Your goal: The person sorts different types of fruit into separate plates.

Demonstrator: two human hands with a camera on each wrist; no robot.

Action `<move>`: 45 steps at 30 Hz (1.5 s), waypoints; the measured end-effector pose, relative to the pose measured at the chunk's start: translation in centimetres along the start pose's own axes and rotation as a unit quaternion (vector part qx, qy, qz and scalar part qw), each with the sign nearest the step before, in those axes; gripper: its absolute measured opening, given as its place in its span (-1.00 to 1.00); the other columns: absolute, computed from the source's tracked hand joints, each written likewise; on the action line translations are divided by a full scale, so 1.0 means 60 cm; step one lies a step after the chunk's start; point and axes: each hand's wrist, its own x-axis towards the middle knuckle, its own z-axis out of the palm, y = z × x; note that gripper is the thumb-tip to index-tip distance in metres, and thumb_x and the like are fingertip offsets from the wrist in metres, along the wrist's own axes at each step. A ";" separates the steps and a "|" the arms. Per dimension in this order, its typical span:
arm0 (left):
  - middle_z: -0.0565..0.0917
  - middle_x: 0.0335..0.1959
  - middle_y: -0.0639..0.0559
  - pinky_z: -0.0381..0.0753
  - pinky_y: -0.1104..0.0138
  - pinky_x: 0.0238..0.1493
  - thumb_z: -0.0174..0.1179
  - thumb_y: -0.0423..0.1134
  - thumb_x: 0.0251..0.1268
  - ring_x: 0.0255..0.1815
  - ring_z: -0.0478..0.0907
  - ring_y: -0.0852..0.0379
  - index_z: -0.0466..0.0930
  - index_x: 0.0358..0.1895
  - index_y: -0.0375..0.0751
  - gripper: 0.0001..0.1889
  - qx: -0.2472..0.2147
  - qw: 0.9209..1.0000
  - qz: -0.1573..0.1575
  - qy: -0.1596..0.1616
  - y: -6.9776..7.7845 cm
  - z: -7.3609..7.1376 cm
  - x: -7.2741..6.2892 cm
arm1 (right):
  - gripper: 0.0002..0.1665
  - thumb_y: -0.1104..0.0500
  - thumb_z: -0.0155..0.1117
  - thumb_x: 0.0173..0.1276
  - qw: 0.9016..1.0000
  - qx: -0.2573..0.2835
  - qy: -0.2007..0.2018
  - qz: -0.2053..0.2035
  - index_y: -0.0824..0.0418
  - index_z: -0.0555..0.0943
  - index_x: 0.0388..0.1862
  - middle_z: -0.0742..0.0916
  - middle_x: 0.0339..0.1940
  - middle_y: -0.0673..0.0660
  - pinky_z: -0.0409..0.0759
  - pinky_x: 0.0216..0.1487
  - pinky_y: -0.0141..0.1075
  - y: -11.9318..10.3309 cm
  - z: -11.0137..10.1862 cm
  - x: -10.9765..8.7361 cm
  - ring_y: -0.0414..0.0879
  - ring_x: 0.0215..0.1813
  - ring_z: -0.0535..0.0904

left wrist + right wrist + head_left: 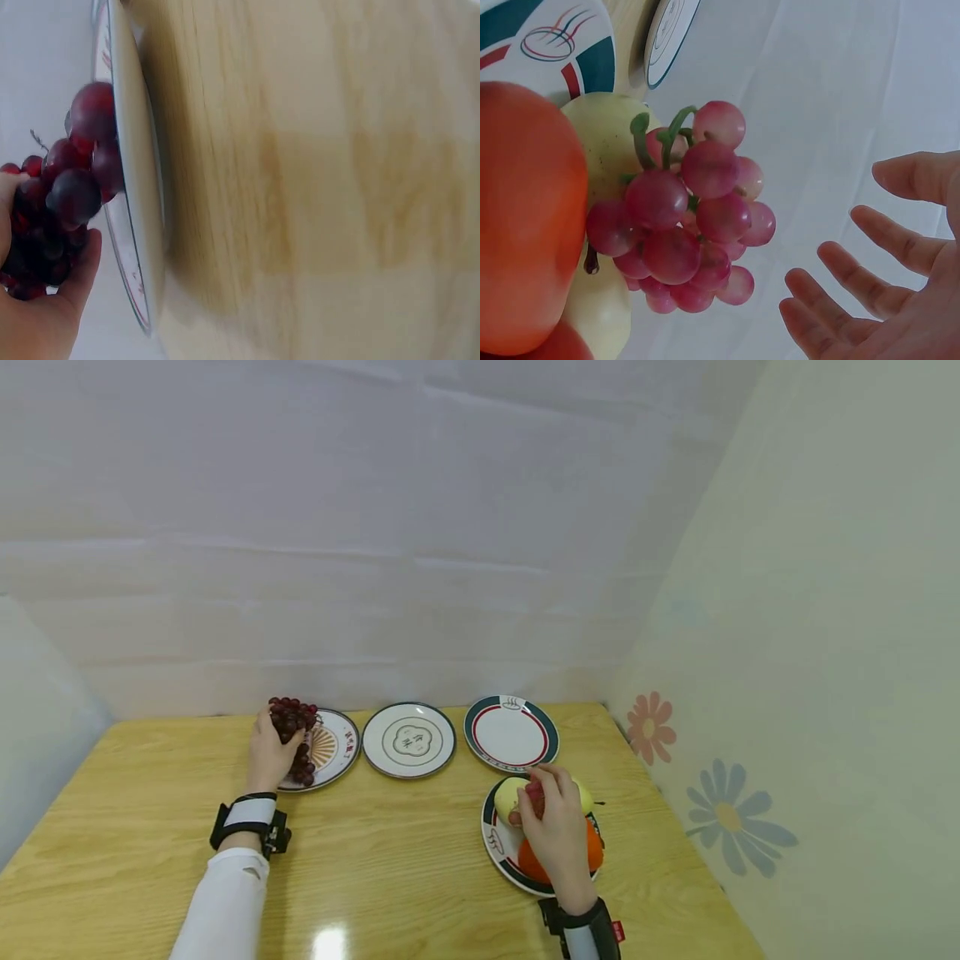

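Observation:
My left hand [268, 753] grips a bunch of dark red grapes [291, 720] over the left plate [343, 750]. In the left wrist view, thumb and fingers curl round the grapes [49, 251], and the lower grapes hang at the plate's rim [135, 187]. My right hand [558, 831] is above a fruit plate [497, 852] at the right. The right wrist view shows its fingers [877, 292] spread and apart from a bunch of pink grapes [679, 225]. Those grapes lie against pale yellow pears [607, 142] and an orange-red fruit [529, 217].
Two more plates, a white one [386, 752] and a green-and-red-rimmed one [513, 735], stand along the back of the wooden table [375, 860]. The green-rimmed plate sits right behind the fruit plate. White sheeting [360, 568] rises behind the table, with a flowered sheet [787, 735] at the right.

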 end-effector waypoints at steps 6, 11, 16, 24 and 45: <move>0.19 0.30 -0.63 0.21 -0.23 0.32 0.17 -0.30 0.25 0.33 0.16 -0.51 -0.10 0.40 -0.50 -0.21 0.030 0.998 -0.035 -0.044 -0.011 -0.025 0.002 | -0.65 0.21 0.39 0.18 1.000 0.005 0.019 0.007 0.23 0.61 -0.04 0.59 0.03 0.22 0.64 -0.01 0.00 0.005 -0.001 0.003 0.11 0.03 0.52; 0.25 0.23 -0.69 0.31 -0.24 0.18 0.23 -0.15 0.19 0.20 0.21 -0.61 -0.03 0.36 -0.57 -0.16 0.114 0.989 -0.062 -0.068 -0.009 -0.042 -0.002 | -0.67 0.21 0.38 0.19 0.999 0.001 0.024 0.029 0.21 0.62 -0.05 0.59 0.03 0.24 0.63 0.02 0.07 0.009 -0.006 0.011 0.16 0.06 0.51; 0.19 0.23 -0.71 0.28 -0.26 0.20 0.21 -0.04 0.22 0.21 0.16 -0.61 -0.05 0.36 -0.63 -0.10 0.141 0.983 -0.072 -0.096 -0.004 -0.047 -0.005 | -0.63 0.17 0.36 0.22 0.998 -0.017 0.011 0.058 0.27 0.59 -0.01 0.57 0.07 0.27 0.61 0.05 0.09 0.011 -0.009 0.015 0.18 0.09 0.50; 0.05 0.33 -0.68 0.09 -0.38 0.25 0.13 -0.08 0.28 0.29 0.02 -0.65 0.03 0.37 -0.57 -0.22 0.174 0.983 0.017 -0.059 0.021 -0.052 -0.026 | -0.36 -0.03 0.39 0.17 0.993 -0.068 -0.055 0.079 0.21 0.50 0.18 0.49 0.24 0.35 0.55 0.09 0.19 0.020 -0.002 0.013 0.29 0.21 0.43; 0.35 0.33 -0.34 0.40 -0.11 0.27 0.19 -0.08 0.29 0.34 0.32 -0.30 0.20 0.39 -0.33 -0.31 0.157 0.964 0.185 -0.110 0.157 0.045 -0.186 | -0.44 0.26 0.43 0.02 0.989 -0.035 -0.067 0.128 0.10 0.52 0.06 0.44 0.11 0.30 0.63 -0.01 0.08 0.030 0.040 0.000 0.21 -0.10 0.57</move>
